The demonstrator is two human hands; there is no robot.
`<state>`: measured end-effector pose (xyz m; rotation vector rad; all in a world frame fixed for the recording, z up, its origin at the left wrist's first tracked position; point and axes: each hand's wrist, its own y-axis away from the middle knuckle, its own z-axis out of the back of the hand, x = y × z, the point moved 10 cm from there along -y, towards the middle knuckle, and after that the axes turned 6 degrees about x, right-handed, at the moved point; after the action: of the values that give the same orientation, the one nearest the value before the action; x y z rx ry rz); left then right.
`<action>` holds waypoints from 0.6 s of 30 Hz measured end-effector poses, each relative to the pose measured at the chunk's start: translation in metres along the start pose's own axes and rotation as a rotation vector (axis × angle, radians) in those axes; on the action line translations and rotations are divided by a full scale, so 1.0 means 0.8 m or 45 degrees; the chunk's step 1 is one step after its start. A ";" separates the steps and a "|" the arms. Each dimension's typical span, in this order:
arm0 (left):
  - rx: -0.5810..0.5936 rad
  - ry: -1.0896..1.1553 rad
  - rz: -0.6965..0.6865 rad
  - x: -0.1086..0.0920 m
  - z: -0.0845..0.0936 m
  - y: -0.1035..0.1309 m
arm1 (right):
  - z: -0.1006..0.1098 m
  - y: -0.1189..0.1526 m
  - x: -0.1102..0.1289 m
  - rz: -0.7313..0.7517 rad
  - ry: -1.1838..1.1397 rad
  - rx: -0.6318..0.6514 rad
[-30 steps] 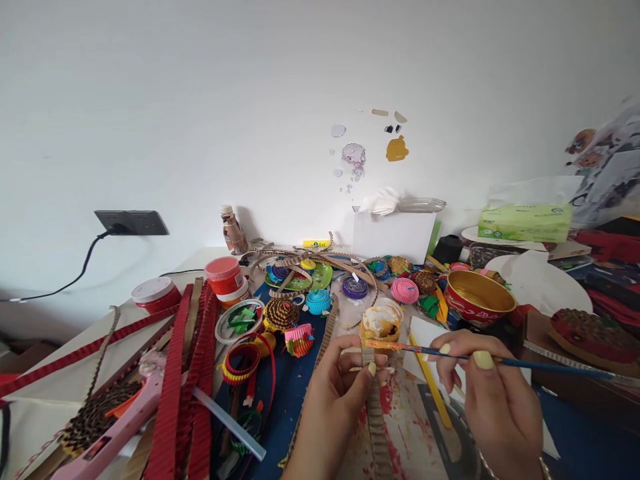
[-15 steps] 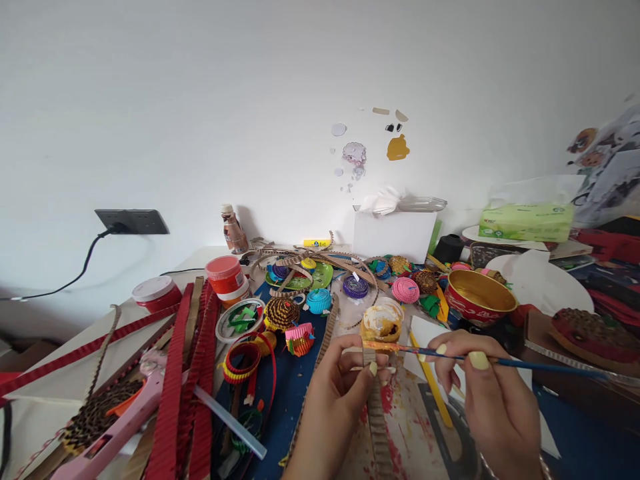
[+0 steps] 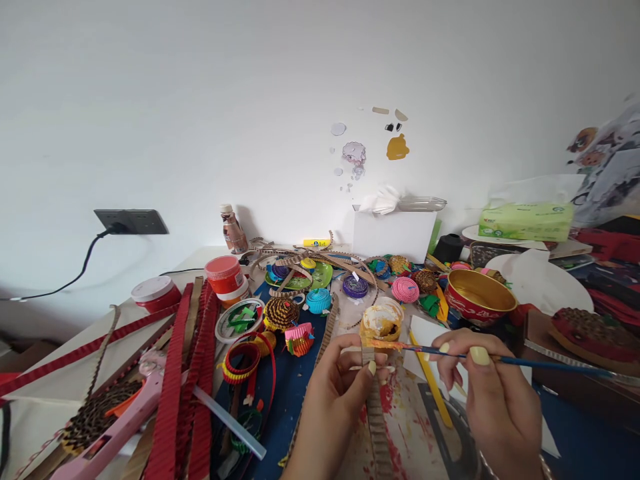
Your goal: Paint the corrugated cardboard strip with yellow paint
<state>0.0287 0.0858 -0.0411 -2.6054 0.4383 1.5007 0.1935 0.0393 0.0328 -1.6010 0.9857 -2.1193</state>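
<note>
My left hand (image 3: 337, 393) pinches a strip of brown corrugated cardboard (image 3: 379, 427) near its upper end, and the strip hangs down toward me. In my right hand (image 3: 493, 393) is a slim paintbrush (image 3: 425, 349) with a blue handle, held almost level. Its bristle end, coated in yellow-orange paint, meets the top of the strip beside my left fingertips. Just behind the brush tip stands an open paint jar (image 3: 383, 323), smeared with ochre and white. Below the hands lies a board (image 3: 415, 427) stained with red and yellow paint.
A red tin (image 3: 480, 298) with a gold inside stands at right. Several coiled paper pieces, such as a pink one (image 3: 405, 290), lie behind. At left are red corrugated strips (image 3: 170, 393), a pink glue gun (image 3: 117, 427) and paint jars (image 3: 225, 275). A yellow pencil-like stick (image 3: 437, 393) rests on white paper.
The brush has shifted slightly left along the top of the cardboard strip, my right hand moving a little with it. My left hand stays nearly still.
</note>
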 end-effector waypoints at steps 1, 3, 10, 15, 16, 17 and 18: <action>0.002 0.005 0.007 0.000 0.000 0.000 | 0.000 0.000 -0.001 -0.002 0.004 -0.004; 0.012 0.017 0.017 0.001 -0.001 0.000 | 0.002 0.001 -0.001 -0.005 0.013 -0.026; 0.014 0.011 0.001 0.000 0.000 0.000 | 0.021 0.004 0.000 -0.010 -0.032 -0.237; 0.035 0.004 -0.006 0.000 -0.003 -0.001 | 0.010 0.002 0.002 0.020 -0.003 -0.096; 0.038 0.006 -0.008 0.000 -0.003 -0.002 | 0.006 0.002 0.002 0.026 0.004 -0.047; 0.038 0.008 -0.009 0.000 -0.003 -0.002 | 0.002 0.002 0.002 0.028 0.010 -0.008; 0.037 0.013 -0.008 0.001 -0.003 -0.002 | 0.000 0.003 0.002 0.028 0.012 0.022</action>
<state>0.0314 0.0863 -0.0405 -2.5909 0.4489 1.4681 0.1923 0.0368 0.0328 -1.5665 0.9803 -2.1172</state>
